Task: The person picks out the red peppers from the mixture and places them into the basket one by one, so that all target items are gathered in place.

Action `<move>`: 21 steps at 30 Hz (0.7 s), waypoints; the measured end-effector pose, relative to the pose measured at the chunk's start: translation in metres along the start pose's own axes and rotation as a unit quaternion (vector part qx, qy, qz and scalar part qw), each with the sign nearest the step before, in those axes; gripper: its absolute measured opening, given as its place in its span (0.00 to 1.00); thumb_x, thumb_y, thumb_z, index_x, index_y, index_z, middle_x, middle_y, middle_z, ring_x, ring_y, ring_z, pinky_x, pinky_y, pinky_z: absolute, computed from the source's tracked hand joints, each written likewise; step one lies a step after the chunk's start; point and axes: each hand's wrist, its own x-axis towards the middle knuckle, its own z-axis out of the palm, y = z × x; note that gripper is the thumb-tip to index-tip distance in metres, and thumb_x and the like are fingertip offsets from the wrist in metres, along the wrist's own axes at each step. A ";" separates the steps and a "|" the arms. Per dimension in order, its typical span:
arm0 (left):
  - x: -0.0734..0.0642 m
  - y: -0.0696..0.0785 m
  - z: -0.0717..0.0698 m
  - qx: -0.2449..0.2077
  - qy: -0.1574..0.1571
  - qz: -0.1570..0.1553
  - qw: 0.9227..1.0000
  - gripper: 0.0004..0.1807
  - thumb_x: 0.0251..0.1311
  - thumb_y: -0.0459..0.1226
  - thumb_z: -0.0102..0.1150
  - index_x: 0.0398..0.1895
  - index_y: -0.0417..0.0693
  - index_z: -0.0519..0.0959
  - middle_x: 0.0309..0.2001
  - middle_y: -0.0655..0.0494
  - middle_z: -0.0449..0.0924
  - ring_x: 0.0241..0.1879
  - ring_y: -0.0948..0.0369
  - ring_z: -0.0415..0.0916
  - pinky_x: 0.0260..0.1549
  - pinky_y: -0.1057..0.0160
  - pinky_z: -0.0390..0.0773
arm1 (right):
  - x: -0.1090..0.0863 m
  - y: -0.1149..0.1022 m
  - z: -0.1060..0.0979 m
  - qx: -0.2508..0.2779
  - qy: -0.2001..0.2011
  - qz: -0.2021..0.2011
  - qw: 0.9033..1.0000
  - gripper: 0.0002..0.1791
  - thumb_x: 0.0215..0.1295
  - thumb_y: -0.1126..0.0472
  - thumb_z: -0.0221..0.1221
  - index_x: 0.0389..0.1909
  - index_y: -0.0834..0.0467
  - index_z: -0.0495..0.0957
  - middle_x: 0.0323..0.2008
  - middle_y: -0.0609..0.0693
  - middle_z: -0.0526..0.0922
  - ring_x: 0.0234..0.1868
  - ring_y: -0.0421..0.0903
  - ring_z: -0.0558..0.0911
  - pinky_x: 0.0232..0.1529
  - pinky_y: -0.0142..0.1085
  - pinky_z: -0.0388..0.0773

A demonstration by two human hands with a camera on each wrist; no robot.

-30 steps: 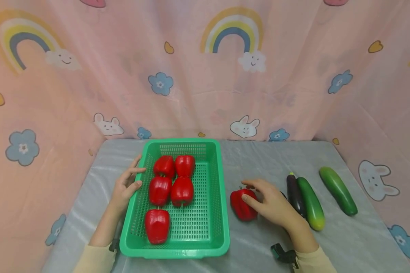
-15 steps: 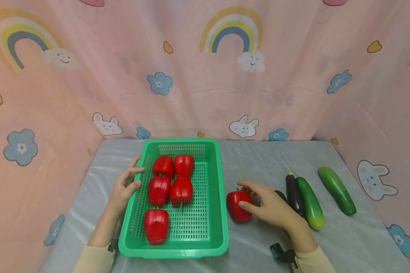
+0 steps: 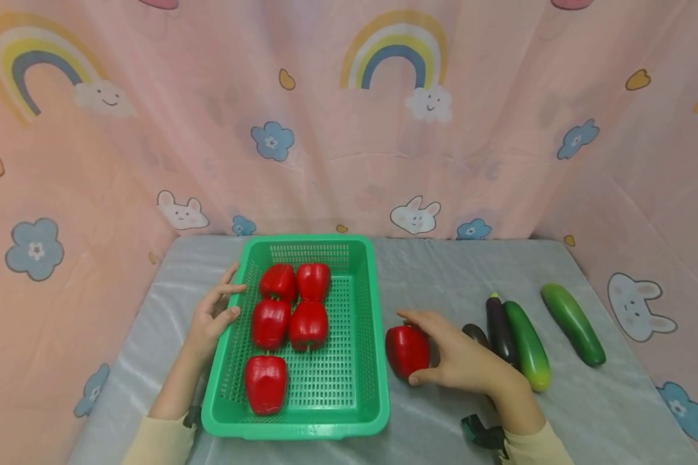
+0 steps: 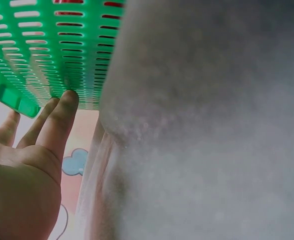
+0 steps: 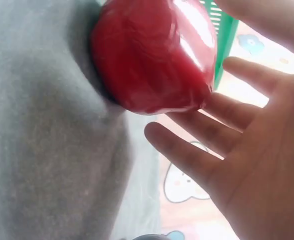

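Observation:
A red bell pepper sits on the grey cloth, just right of the green basket. My right hand is spread around its right side, thumb low at the near side and forefinger past the far side. In the right wrist view the fingers are fairly straight beside the bell pepper, some tips passing behind it; firm contact cannot be told. My left hand lies against the basket's left side, and in the left wrist view its fingertips touch the perforated wall. Several red bell peppers lie inside the basket.
Right of my right hand lie a dark eggplant, a green zucchini and another green one. A dark rounded thing shows partly behind the hand. A pink printed curtain hangs behind the grey table.
The bell pepper outside has shifted slightly left, close to the basket. My right hand has moved left with it, and its thumb has dropped towards the near side. The left hand stays put.

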 end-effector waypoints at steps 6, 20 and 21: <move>-0.001 0.000 0.000 0.005 0.001 0.000 1.000 0.19 0.69 0.20 0.52 0.61 0.20 0.74 0.85 0.36 0.56 0.80 0.60 0.61 0.44 0.65 0.74 | 0.002 0.002 0.006 0.007 -0.023 0.011 1.000 0.58 0.54 0.56 0.82 0.84 0.42 0.63 0.72 0.47 0.73 0.68 0.50 0.77 0.57 0.50 0.85; -0.001 0.000 -0.001 -0.003 -0.001 -0.005 1.000 0.19 0.70 0.21 0.53 0.62 0.21 0.74 0.85 0.36 0.56 0.75 0.59 0.67 0.36 0.67 0.74 | 0.004 0.006 0.009 -0.007 -0.005 0.009 1.000 0.53 0.58 0.57 0.79 0.84 0.41 0.63 0.73 0.46 0.74 0.66 0.49 0.78 0.54 0.46 0.85; 0.000 -0.001 0.000 -0.006 -0.002 -0.004 1.000 0.19 0.69 0.20 0.52 0.61 0.21 0.74 0.85 0.36 0.55 0.75 0.58 0.67 0.35 0.67 0.73 | 0.003 0.006 0.008 -0.008 -0.003 0.007 1.000 0.53 0.59 0.56 0.79 0.84 0.41 0.63 0.73 0.45 0.74 0.66 0.48 0.78 0.54 0.46 0.85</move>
